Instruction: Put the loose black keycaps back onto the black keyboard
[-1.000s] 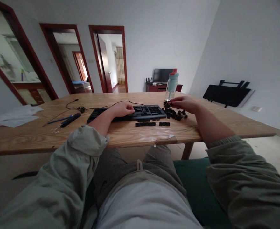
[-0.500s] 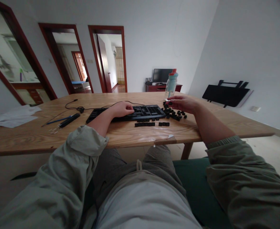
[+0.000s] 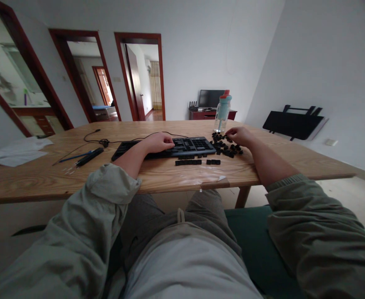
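A black keyboard [image 3: 188, 146] lies on the wooden table [image 3: 157, 174] in front of me. My left hand [image 3: 159, 142] rests on the keyboard's middle with its fingers curled down on the keys. To the right of the keyboard is a pile of loose black keycaps [image 3: 224, 146]. My right hand [image 3: 240, 135] hovers over the far side of that pile, fingers pinched together at the keycaps; whether a cap is between them is too small to tell. Two longer black key bars [image 3: 188, 162] lie in front of the keyboard.
A teal water bottle [image 3: 222, 111] stands behind the keycap pile. A blue pen and a black tool [image 3: 89, 157] lie at the left with a cable [image 3: 95, 137], and white paper [image 3: 17, 150] at the far left. A folded black table [image 3: 294, 121] leans on the right wall.
My right hand has drawn back to the right and lowered onto the far side of the keycap pile. My left hand has stayed on the keyboard.
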A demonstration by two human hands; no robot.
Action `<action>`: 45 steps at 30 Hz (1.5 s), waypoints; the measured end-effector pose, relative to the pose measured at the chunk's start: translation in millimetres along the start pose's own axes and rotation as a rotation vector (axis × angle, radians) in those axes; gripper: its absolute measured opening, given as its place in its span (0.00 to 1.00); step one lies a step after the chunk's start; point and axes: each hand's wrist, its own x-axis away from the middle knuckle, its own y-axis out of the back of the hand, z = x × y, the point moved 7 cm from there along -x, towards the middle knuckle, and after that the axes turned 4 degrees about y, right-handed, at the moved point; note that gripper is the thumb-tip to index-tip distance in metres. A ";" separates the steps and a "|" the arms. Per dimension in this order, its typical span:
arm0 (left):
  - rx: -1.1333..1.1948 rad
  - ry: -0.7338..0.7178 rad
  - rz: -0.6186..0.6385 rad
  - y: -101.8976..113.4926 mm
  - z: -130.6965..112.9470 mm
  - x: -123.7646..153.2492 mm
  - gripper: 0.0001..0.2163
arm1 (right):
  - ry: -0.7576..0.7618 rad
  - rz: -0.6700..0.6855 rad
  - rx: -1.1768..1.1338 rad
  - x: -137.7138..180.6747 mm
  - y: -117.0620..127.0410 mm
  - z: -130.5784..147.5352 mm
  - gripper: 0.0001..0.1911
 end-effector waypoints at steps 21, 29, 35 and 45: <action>0.005 0.019 -0.002 -1.2 3.8 -1.1 0.18 | -0.188 0.101 0.072 -1.4 -15.6 -13.6 0.06; 0.008 0.010 -0.003 -0.6 1.7 -0.6 0.17 | -0.098 0.283 -0.758 10.6 -14.2 18.3 0.07; 0.012 0.009 -0.002 0.2 0.7 0.0 0.17 | -0.127 0.376 -0.818 20.3 -17.7 28.0 0.08; 0.011 0.016 -0.010 -0.5 3.0 -1.1 0.17 | -0.072 0.201 -0.628 9.0 -11.1 16.1 0.07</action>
